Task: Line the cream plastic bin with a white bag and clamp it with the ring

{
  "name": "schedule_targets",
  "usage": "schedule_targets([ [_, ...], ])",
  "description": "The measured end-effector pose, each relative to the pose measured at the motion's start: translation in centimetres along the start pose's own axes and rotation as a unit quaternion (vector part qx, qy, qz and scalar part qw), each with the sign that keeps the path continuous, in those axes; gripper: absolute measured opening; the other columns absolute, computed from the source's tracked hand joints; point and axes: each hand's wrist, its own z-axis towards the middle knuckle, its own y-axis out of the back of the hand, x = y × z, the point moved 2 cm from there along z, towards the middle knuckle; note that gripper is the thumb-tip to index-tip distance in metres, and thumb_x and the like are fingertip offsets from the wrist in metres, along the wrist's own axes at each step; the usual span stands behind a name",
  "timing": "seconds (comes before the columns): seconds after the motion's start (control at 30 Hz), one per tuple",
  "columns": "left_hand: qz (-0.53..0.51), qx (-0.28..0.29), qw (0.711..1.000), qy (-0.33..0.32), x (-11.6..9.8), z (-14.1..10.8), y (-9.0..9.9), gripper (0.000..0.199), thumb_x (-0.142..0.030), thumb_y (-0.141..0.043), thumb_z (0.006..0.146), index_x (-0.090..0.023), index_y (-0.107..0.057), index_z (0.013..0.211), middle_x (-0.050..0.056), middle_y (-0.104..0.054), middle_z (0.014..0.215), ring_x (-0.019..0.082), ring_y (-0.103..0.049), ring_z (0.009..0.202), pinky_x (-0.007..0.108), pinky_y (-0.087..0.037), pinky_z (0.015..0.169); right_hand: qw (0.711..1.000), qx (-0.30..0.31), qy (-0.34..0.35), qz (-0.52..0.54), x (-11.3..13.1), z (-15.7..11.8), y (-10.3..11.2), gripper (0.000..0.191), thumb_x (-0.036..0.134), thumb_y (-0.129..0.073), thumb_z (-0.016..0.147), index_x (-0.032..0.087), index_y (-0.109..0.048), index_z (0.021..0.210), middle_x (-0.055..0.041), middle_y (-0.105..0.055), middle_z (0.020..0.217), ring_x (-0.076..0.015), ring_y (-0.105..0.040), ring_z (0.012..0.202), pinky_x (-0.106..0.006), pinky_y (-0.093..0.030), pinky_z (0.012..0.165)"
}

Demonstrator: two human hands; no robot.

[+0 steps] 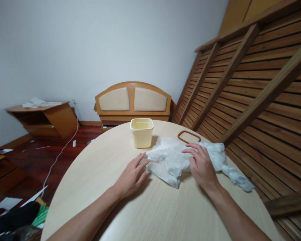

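A crumpled white translucent plastic bag lies spread on the round wooden table. My left hand is at its left edge, fingers stretched out and slightly apart, the fingertips at or just touching the plastic. Over the bag's right part reaches my right hand, its fingers apart and loosely bent; whether they touch the plastic is hard to see. More bunched white plastic trails to the right, twisted at its end. Behind the bag stand a pale yellow square bin, upright, and a brown rounded rectangular ring, lying flat.
The pale round tabletop ends in a curved edge. A slatted wooden bed base leans at the right. Beyond the table are a headboard and a low cabinet. A white cable and scattered papers lie on the floor.
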Motion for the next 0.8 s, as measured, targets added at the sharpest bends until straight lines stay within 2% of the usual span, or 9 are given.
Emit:
schedule_targets([
  [0.07, 0.023, 0.027, 0.999, 0.024, 0.2, 0.0, -0.6, 0.047, -0.031, -0.048, 0.101, -0.022, -0.045, 0.148, 0.016, -0.038, 0.159, 0.030, -0.042, 0.144, 0.054, -0.042, 0.114, 0.999, 0.028, 0.024, 0.008, 1.1, 0.0, 0.1, 0.025, 0.011, -0.046, 0.091, 0.022, -0.068, 0.095, -0.0091, -0.066, 0.106, -0.0283, -0.059, 0.108, -0.048, -0.047, 0.097],
  [0.17, 0.047, 0.039, 0.996, 0.063, 0.7, -0.1, -0.7, 0.047, -0.036, -0.043, 0.103, -0.021, -0.047, 0.147, 0.018, -0.043, 0.155, 0.030, -0.050, 0.136, 0.053, -0.045, 0.110, 0.987, 0.142, 0.058, 0.046, 2.3, -0.2, -0.5, 0.017, 0.020, -0.050, 0.096, 0.021, -0.066, 0.100, -0.0079, -0.069, 0.099, -0.0250, -0.063, 0.097, -0.043, -0.052, 0.088],
  [0.23, 0.056, 0.045, 0.994, 0.078, 0.8, -0.2, -0.6, 0.044, -0.037, -0.041, 0.103, -0.020, -0.051, 0.143, 0.017, -0.049, 0.150, 0.030, -0.055, 0.131, 0.052, -0.045, 0.108, 0.973, 0.215, 0.065, 0.053, 2.5, -0.7, -1.1, 0.017, 0.023, -0.054, 0.095, 0.021, -0.066, 0.107, -0.0080, -0.071, 0.104, -0.0248, -0.064, 0.101, -0.043, -0.052, 0.089],
  [0.3, 0.062, 0.051, 0.994, 0.080, 0.7, -0.2, -0.3, 0.042, -0.038, -0.040, 0.104, -0.021, -0.055, 0.139, 0.015, -0.058, 0.142, 0.028, -0.058, 0.126, 0.052, -0.046, 0.106, 0.965, 0.250, 0.062, 0.040, 2.1, -1.3, -1.8, 0.024, 0.026, -0.059, 0.093, 0.022, -0.065, 0.116, -0.0092, -0.070, 0.116, -0.0268, -0.063, 0.111, -0.047, -0.050, 0.097],
  [0.4, 0.065, 0.042, 0.994, 0.075, 0.3, -0.1, 0.1, 0.039, -0.039, -0.043, 0.103, -0.021, -0.058, 0.133, 0.013, -0.069, 0.124, 0.027, -0.064, 0.112, 0.048, -0.048, 0.100, 0.964, 0.261, 0.050, 0.010, 0.9, -2.2, -2.6, 0.041, 0.028, -0.064, 0.088, 0.023, -0.061, 0.129, -0.0111, -0.066, 0.130, -0.0303, -0.058, 0.125, -0.055, -0.042, 0.109],
  [0.47, 0.070, 0.035, 0.993, 0.087, 0.2, 0.0, 0.4, 0.037, -0.040, -0.044, 0.102, -0.021, -0.062, 0.128, 0.012, -0.073, 0.111, 0.027, -0.067, 0.102, 0.048, -0.049, 0.094, 0.962, 0.272, 0.034, -0.007, 0.1, -2.5, -2.9, 0.046, 0.025, -0.063, 0.087, 0.022, -0.059, 0.133, -0.0118, -0.066, 0.131, -0.0305, -0.058, 0.125, -0.056, -0.040, 0.110],
  [0.6, 0.095, 0.016, 0.987, 0.130, 0.4, 0.1, 1.1, 0.035, -0.041, -0.045, 0.100, -0.019, -0.067, 0.118, 0.013, -0.075, 0.092, 0.030, -0.069, 0.087, 0.048, -0.049, 0.087, 0.958, 0.287, 0.011, 0.000, -0.2, -2.3, -2.8, 0.036, 0.014, -0.056, 0.086, 0.020, -0.065, 0.120, -0.0101, -0.072, 0.117, -0.0273, -0.066, 0.112, -0.049, -0.049, 0.100],
  [0.7, 0.121, -0.027, 0.985, 0.121, 0.1, 0.2, 1.7, 0.034, -0.040, -0.050, 0.097, -0.019, -0.068, 0.117, 0.014, -0.075, 0.099, 0.031, -0.067, 0.092, 0.048, -0.050, 0.085, 0.962, 0.270, 0.019, 0.020, 1.0, -1.5, -2.4, 0.023, 0.016, -0.054, 0.089, 0.020, -0.068, 0.107, -0.0088, -0.075, 0.105, -0.0267, -0.068, 0.101, -0.045, -0.051, 0.092],
  [0.8, 0.115, -0.059, 0.991, 0.040, -1.4, 0.4, 2.2, 0.038, -0.038, -0.054, 0.095, -0.017, -0.061, 0.126, 0.015, -0.071, 0.116, 0.031, -0.065, 0.102, 0.046, -0.053, 0.087, 0.967, 0.249, 0.040, 0.044, 2.5, -1.1, -2.0, 0.015, 0.021, -0.054, 0.093, 0.020, -0.067, 0.100, -0.0079, -0.075, 0.098, -0.0261, -0.068, 0.095, -0.044, -0.050, 0.089],
])
